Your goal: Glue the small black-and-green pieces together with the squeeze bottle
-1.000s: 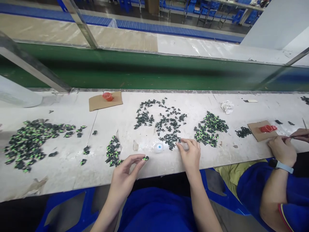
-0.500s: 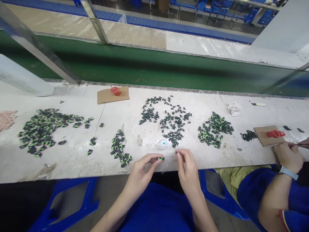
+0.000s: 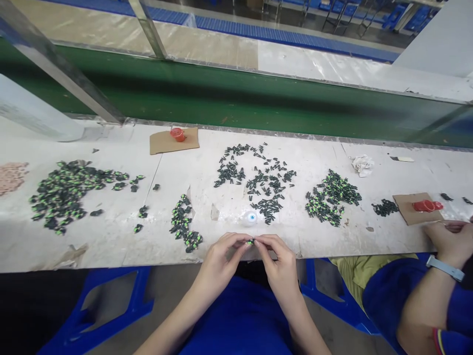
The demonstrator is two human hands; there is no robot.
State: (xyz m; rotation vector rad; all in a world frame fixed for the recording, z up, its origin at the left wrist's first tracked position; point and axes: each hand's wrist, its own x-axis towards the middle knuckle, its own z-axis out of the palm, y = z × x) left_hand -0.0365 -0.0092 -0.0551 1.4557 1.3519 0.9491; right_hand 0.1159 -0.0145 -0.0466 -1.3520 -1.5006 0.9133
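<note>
Since a second ago, the right hand [image 3: 279, 259] has left the edge of the slim black pieces [image 3: 268, 187] and come across to meet the left hand [image 3: 221, 256]. Both hands are over the near edge of a long white table [image 3: 111, 241]. Well to the left of the left hand spreads the biggest heap, dark with green patches [image 3: 68, 192]; the slim black pieces lie scattered straight beyond the hands, and another green-flecked heap [image 3: 330, 197] sits beyond the right hand, to its right. Far past the left hand is a cardboard scrap [image 3: 160, 142] bearing a red cup [image 3: 178, 134]. A narrow curved cluster [image 3: 181, 224] lies near the left hand, on its left, and a white ball with a blue spot [image 3: 250, 218] lies just beyond the fingertips. Smallest is the green-and-black piece [image 3: 251, 241], between the hands: each pinches it with thumb and fingertip.
</note>
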